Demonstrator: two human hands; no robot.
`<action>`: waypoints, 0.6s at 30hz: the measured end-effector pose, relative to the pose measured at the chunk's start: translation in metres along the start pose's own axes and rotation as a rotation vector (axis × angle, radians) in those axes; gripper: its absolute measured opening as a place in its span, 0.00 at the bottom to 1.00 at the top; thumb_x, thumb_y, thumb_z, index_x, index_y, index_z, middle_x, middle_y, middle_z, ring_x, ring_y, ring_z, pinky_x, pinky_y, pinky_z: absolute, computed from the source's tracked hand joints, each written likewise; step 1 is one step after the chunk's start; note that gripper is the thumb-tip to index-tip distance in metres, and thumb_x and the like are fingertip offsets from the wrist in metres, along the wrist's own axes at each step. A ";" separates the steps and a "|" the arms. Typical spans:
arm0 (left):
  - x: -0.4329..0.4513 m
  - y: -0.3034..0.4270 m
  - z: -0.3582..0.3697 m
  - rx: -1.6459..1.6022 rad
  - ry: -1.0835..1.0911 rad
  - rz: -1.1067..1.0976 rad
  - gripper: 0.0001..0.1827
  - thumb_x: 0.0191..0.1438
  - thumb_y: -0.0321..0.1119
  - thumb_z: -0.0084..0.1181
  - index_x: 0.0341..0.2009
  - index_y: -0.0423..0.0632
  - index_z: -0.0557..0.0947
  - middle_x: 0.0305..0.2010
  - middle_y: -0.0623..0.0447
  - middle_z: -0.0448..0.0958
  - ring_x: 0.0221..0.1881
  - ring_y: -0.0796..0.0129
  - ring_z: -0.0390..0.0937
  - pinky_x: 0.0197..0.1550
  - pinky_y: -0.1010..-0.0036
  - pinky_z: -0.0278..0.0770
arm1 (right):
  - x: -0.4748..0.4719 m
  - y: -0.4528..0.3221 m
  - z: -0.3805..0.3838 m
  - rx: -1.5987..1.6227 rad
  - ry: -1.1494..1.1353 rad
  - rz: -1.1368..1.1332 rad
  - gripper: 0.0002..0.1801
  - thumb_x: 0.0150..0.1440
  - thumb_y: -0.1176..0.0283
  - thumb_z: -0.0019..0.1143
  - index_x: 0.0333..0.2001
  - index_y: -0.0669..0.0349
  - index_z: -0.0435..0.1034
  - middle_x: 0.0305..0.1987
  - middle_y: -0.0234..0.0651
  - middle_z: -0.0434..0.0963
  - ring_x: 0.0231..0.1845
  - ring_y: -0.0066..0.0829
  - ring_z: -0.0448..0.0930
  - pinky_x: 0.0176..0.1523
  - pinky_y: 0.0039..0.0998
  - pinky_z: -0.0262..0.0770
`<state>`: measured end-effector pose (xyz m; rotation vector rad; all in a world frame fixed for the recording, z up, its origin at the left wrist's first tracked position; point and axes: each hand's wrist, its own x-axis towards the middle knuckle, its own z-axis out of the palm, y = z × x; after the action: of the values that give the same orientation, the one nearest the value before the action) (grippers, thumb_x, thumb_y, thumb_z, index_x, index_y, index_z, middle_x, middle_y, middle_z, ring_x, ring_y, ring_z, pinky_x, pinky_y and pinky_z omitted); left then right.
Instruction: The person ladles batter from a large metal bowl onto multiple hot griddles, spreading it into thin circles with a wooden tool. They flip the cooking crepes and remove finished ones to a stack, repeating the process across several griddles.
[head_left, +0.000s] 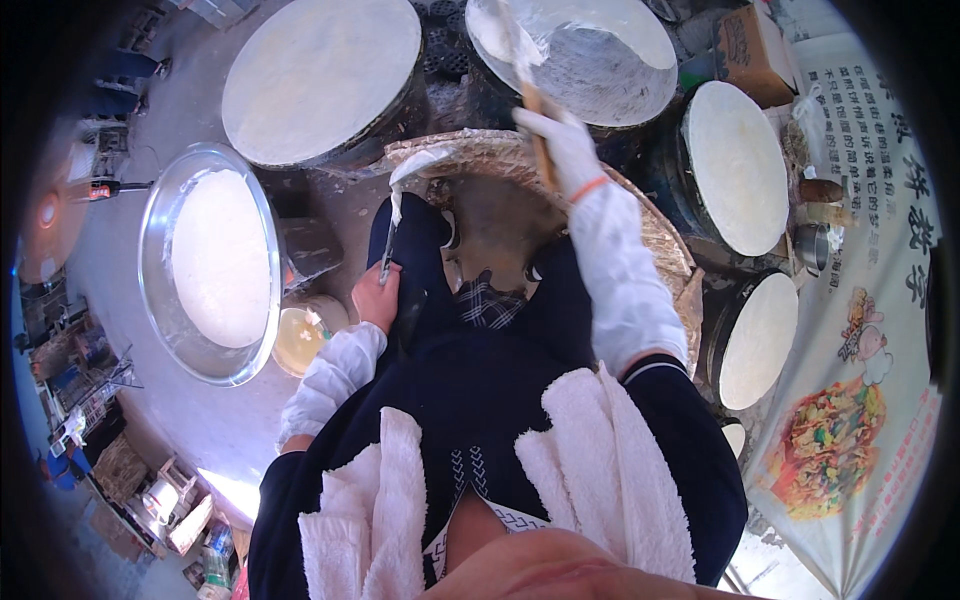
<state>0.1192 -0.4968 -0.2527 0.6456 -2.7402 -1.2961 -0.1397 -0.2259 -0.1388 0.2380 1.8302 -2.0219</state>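
Observation:
My bare left hand (376, 297) grips the handle of a batter-coated ladle (395, 206) by my left knee. The ladle's white, coated end rests at or just over the rim of a brown, crusted curved ledge (480, 144). In a white glove, my right hand (566, 146) holds a wooden-handled spreader (541, 142). Its batter-smeared far end lies over a round griddle (611, 82) ahead of me. White batter (495, 36) covers the griddle's left part and a band along its far right; the middle looks grey and thinly coated.
Left of me stands a metal basin (154, 255) of white batter, beside a bucket (289, 352) of yellowish liquid. More griddles covered in pale layers stand at front left (322, 75) and right (739, 169). A printed banner (832, 300) hangs at far right, near a cardboard box (750, 56).

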 end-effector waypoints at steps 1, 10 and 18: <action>-0.001 -0.002 -0.002 0.001 -0.004 -0.010 0.11 0.56 0.41 0.53 0.34 0.51 0.86 0.31 0.44 0.82 0.35 0.48 0.81 0.40 0.61 0.76 | 0.007 0.007 0.020 0.105 -0.045 0.059 0.24 0.57 0.66 0.63 0.56 0.62 0.70 0.29 0.27 0.75 0.25 0.20 0.74 0.29 0.23 0.72; -0.001 -0.025 -0.009 -0.094 0.058 -0.066 0.10 0.56 0.40 0.56 0.34 0.52 0.87 0.30 0.44 0.81 0.35 0.49 0.82 0.40 0.62 0.76 | -0.047 0.082 0.087 0.323 0.353 0.077 0.19 0.63 0.67 0.52 0.58 0.49 0.68 0.23 0.25 0.69 0.14 0.15 0.64 0.16 0.21 0.60; 0.003 -0.027 -0.012 -0.157 0.053 -0.043 0.10 0.56 0.40 0.56 0.34 0.51 0.87 0.29 0.43 0.81 0.33 0.51 0.82 0.39 0.63 0.76 | 0.060 0.044 0.150 0.277 0.322 -0.039 0.20 0.67 0.55 0.45 0.59 0.49 0.67 0.21 0.27 0.71 0.14 0.20 0.66 0.16 0.25 0.63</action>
<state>0.1283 -0.5219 -0.2659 0.7178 -2.5641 -1.4633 -0.1553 -0.3862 -0.1833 0.6448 1.7320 -2.3755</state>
